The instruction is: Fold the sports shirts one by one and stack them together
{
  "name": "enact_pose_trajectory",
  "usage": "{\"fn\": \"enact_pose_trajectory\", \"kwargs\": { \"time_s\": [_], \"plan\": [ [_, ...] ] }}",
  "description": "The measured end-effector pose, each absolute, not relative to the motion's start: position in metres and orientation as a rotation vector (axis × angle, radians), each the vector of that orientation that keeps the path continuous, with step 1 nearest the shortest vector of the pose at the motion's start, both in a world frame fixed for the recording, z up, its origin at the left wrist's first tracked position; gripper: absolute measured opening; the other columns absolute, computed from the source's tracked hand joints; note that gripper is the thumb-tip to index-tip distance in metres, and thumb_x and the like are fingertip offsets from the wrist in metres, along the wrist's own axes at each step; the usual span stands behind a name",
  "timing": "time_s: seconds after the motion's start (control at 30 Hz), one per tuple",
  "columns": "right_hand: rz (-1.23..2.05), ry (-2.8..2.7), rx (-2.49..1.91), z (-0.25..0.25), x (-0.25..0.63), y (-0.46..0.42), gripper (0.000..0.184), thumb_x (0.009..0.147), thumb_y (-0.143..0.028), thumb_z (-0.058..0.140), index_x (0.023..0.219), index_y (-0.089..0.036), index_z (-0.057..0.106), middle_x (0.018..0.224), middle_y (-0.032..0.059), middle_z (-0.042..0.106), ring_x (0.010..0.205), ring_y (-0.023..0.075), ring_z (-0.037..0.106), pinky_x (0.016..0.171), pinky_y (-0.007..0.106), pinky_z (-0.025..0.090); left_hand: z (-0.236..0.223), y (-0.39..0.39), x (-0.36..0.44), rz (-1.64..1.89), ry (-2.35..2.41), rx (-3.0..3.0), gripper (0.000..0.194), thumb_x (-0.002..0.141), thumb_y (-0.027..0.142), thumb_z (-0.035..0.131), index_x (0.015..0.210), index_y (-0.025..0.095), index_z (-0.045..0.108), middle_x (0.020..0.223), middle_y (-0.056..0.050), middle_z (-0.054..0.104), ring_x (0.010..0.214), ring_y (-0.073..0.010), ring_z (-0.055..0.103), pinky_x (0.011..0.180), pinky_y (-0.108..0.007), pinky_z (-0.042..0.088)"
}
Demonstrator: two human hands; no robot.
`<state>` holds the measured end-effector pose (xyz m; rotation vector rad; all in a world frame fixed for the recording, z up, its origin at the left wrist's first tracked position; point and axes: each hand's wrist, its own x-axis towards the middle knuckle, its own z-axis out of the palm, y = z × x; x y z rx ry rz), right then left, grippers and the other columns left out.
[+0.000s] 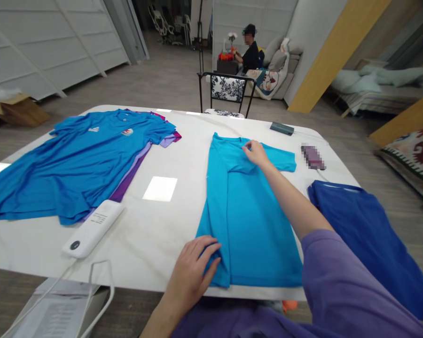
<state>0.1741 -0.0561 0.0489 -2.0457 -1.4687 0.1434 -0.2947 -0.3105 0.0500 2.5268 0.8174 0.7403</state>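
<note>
A turquoise T-shirt (261, 225) lies on the white table (162, 159) before me, its left side folded inward in a long strip and its right sleeve stretched out. My left hand (195, 265) rests on the lower left corner of the shirt, fingers spread and thumb apart. Up near the collar, my right hand (256, 152) has its fingers bent together on the cloth in a pinch. The fingertips of that hand are partly hard to make out.
At left, a blue T-shirt (102, 150) covers purple garments, with a white handheld device (93, 227) beside it. Dark blue folded cloth (359, 230), a phone (312, 157) and a dark case (282, 128) lie right. Beyond stand a chair (227, 89) and a seated person (251, 56).
</note>
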Motion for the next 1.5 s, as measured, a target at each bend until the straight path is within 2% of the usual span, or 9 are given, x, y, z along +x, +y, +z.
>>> {"fn": "enact_pose_trajectory", "kwargs": {
  "time_s": [0.1, 0.23, 0.43, 0.57, 0.8, 1.0, 1.13, 1.3, 1.5],
  "plan": [
    [0.228, -1.569, -2.027, 0.057, 0.143, 0.010, 0.029, 0.109, -0.046, 0.062, 0.121, -0.023, 0.075, 0.133, 0.0138, 0.078, 0.127, 0.0306, 0.072, 0.117, 0.046, 0.057, 0.040, -0.306, -0.296, 0.716, 0.911, 2.556, 0.037, 0.109, 0.023, 0.066, 0.144, 0.031, 0.075, 0.145, -0.009, 0.080, 0.135, -0.0316, 0.077, 0.112, -0.053, 0.070],
    [0.297, -1.590, -2.165, 0.060, 0.110, 0.092, 0.049, 0.108, -0.067, 0.062, 0.119, -0.023, 0.079, 0.138, 0.0162, 0.079, 0.134, 0.0373, 0.071, 0.122, 0.055, 0.054, 0.030, -0.307, -0.302, 0.723, 0.983, 2.545, 0.048, 0.107, 0.026, 0.067, 0.154, 0.035, 0.070, 0.146, -0.009, 0.080, 0.134, -0.0334, 0.078, 0.109, -0.054, 0.072],
    [0.364, -1.579, -2.220, 0.042, 0.123, 0.170, 0.033, 0.110, -0.035, 0.059, 0.132, -0.019, 0.078, 0.146, 0.0163, 0.078, 0.137, 0.0351, 0.071, 0.123, 0.049, 0.055, 0.023, -0.301, -0.318, 0.623, 1.091, 2.582, 0.039, 0.104, 0.028, 0.074, 0.142, 0.033, 0.078, 0.131, -0.007, 0.084, 0.118, -0.0305, 0.080, 0.100, -0.046, 0.072],
    [0.252, -1.487, -2.254, 0.029, 0.141, 0.179, 0.038, 0.113, -0.034, 0.055, 0.142, -0.018, 0.072, 0.149, 0.0192, 0.075, 0.139, 0.0368, 0.069, 0.122, 0.054, 0.055, 0.021, -0.296, -0.325, 0.654, 1.156, 2.561, 0.035, 0.104, 0.025, 0.073, 0.138, 0.034, 0.079, 0.126, -0.005, 0.084, 0.113, -0.0274, 0.080, 0.096, -0.043, 0.069],
    [0.004, -1.648, -2.194, 0.050, 0.126, 0.120, 0.055, 0.115, -0.056, 0.054, 0.152, -0.016, 0.059, 0.159, 0.0257, 0.061, 0.153, 0.0462, 0.052, 0.129, 0.073, 0.041, 0.030, -0.302, -0.325, 0.691, 1.209, 2.524, 0.033, 0.106, 0.040, 0.078, 0.138, 0.031, 0.077, 0.129, -0.007, 0.082, 0.116, -0.0307, 0.078, 0.100, -0.050, 0.061],
    [0.245, -2.067, -2.092, 0.076, 0.146, -0.033, 0.053, 0.104, -0.065, 0.071, 0.133, -0.021, 0.072, 0.140, 0.0158, 0.071, 0.129, 0.0368, 0.068, 0.117, 0.056, 0.058, 0.049, -0.318, -0.295, 0.691, 0.943, 2.495, 0.030, 0.108, 0.042, 0.077, 0.134, 0.028, 0.076, 0.118, -0.008, 0.081, 0.110, -0.0294, 0.076, 0.100, -0.048, 0.057],
    [0.288, -2.097, -2.133, 0.067, 0.162, -0.113, 0.055, 0.095, -0.059, 0.083, 0.139, -0.028, 0.074, 0.143, 0.0123, 0.070, 0.118, 0.0350, 0.073, 0.105, 0.054, 0.066, 0.057, -0.324, -0.269, 0.473, 0.905, 2.551, 0.034, 0.104, 0.045, 0.081, 0.131, 0.025, 0.076, 0.118, -0.008, 0.079, 0.108, -0.0310, 0.075, 0.097, -0.049, 0.058],
    [0.195, -2.045, -2.119, 0.058, 0.164, -0.139, 0.034, 0.106, -0.038, 0.067, 0.135, -0.025, 0.078, 0.138, 0.0089, 0.072, 0.125, 0.0362, 0.072, 0.112, 0.053, 0.061, 0.054, -0.331, -0.260, 0.399, 0.963, 2.597, 0.012, 0.112, 0.033, 0.070, 0.116, 0.024, 0.077, 0.113, -0.006, 0.079, 0.105, -0.0285, 0.074, 0.095, -0.046, 0.054],
    [0.090, -1.961, -2.084, 0.062, 0.173, -0.152, 0.030, 0.111, -0.025, 0.062, 0.136, -0.020, 0.076, 0.142, 0.0130, 0.071, 0.131, 0.0353, 0.066, 0.115, 0.049, 0.056, 0.046, -0.338, -0.268, 0.532, 1.096, 2.430, 0.022, 0.110, 0.041, 0.076, 0.123, 0.023, 0.075, 0.102, -0.003, 0.079, 0.096, -0.0239, 0.074, 0.088, -0.040, 0.050]
  ]
}}
